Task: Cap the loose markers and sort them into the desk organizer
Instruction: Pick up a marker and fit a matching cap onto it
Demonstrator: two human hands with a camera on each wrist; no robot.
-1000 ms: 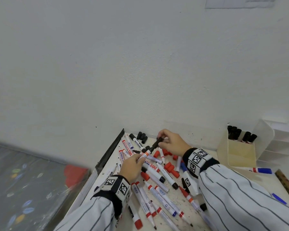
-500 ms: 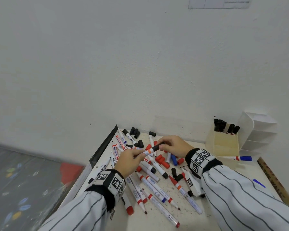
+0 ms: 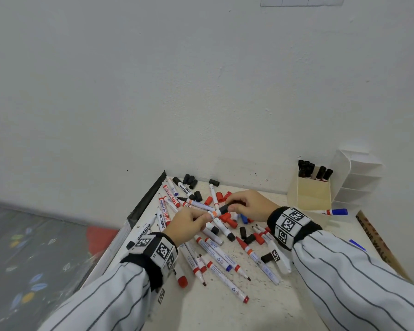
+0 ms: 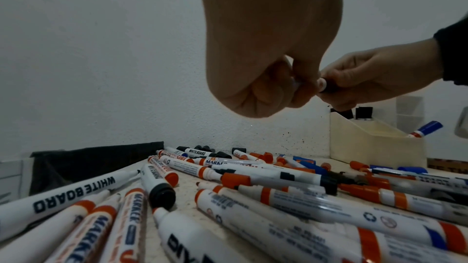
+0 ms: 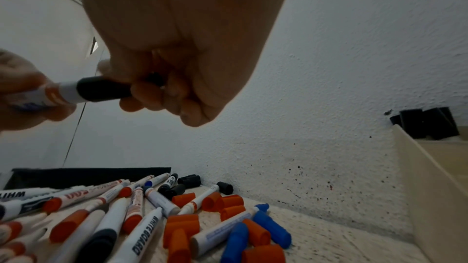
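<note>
The left hand (image 3: 189,222) pinches a white marker (image 5: 48,94) by its barrel; the right hand (image 3: 246,205) grips the black cap (image 5: 103,89) on its tip, both raised above the table (image 3: 285,302). The cap looks seated or nearly so. If pushed off-axis, it could jam or slip free. Below lies a heap of uncapped markers (image 3: 215,256) and loose red caps (image 5: 182,225). The organizer (image 3: 313,197) stands to the right by the wall, black-capped markers upright in its rear compartment. The heap lies just beneath the hands.
</note>
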